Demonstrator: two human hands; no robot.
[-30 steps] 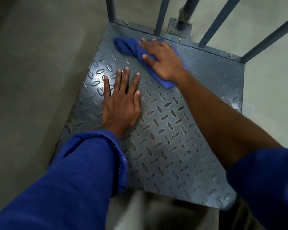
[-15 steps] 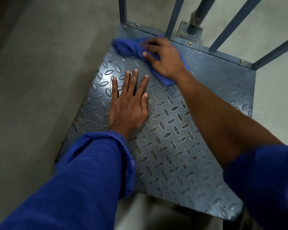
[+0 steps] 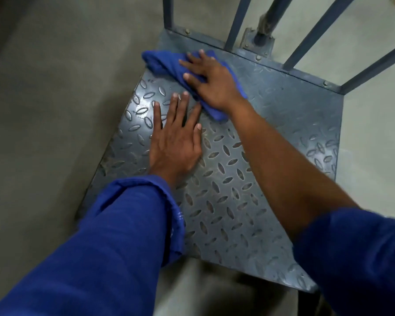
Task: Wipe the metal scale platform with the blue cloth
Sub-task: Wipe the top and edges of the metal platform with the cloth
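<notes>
Head view: treaded platform (image 3: pixel 226 201) on concrete floor (image 3: pixel 43 110).

The right hand (image 3: pixel 211 82) presses flat on the bunched blue cloth (image 3: pixel 167 63) near the far left corner of the metal scale platform (image 3: pixel 226 201); the left hand (image 3: pixel 175 142) lies palm-down, fingers spread, just beside it, below the railing bars (image 3: pixel 235 21)

The cloth (image 3: pixel 167 65) is partly hidden under the right hand (image 3: pixel 211 84); the rails (image 3: pixel 236 21) are cut off at the top edge.
</notes>
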